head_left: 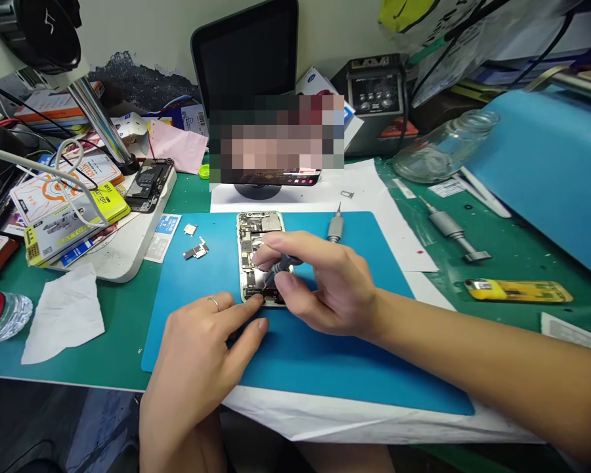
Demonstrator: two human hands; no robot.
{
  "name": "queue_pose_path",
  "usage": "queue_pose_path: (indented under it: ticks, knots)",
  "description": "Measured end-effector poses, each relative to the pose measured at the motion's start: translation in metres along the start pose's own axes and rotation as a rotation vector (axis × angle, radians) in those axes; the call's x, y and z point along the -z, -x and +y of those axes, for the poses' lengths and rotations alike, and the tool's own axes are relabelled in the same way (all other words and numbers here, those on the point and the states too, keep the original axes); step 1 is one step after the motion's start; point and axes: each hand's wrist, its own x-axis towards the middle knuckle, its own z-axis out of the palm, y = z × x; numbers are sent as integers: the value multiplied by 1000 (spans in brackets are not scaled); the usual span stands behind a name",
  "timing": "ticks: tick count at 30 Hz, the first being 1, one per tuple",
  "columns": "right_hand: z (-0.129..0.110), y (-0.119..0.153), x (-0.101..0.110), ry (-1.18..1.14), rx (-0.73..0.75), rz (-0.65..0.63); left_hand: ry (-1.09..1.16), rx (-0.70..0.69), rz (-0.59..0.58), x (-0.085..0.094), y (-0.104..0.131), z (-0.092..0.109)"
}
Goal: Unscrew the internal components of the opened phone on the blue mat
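Note:
An opened smartphone [259,223] with its inner boards showing lies on the blue work mat [187,341]. My right hand [332,286] pinches a small grey screwdriver [277,268], its tip angled down to the phone's lower part. With index finger and thumb stretched out, my left hand [207,345] touches the phone's lower edge and grips nothing. Left of the phone lie a small metal shield plate [190,229] and a dark bracket piece [196,249]. A second grey screwdriver [335,225] rests beyond my right hand. My fingers hide the phone's right middle.
At the left are battery boxes [73,223], another opened phone [150,184] and a bottle [2,315]. A phone on a stand [259,191] stands behind the mat. To the right are a glass jar [440,148], another grey screwdriver [450,226] and a yellow packet [517,290].

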Motion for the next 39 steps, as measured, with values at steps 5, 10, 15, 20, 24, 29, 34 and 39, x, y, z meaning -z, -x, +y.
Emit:
queue_pose_path:
  ticks: [5,10,15,20,24,29,34,39]
  knots:
    - [3,1,-2,-20,46,6,0,4,1,0,1,0]
    - [2,1,-3,0,18,25,-20,-1,9,0,0,1]
    - [1,1,-3,-5,28,15,-10,-6,9,0,0,0]
    - [2,1,-4,3,23,34,-28,-6,3,0,0,1]
    - [1,1,-3,-11,8,17,-30,-13,12,0,0,1]
    - [2,2,-4,-3,39,28,-25,-14,14,0,0,0]
    - [1,2,-4,3,-7,32,-23,-7,7,0,0,0]
    - [3,2,-4,10,40,26,-13,-1,4,0,-1,1]
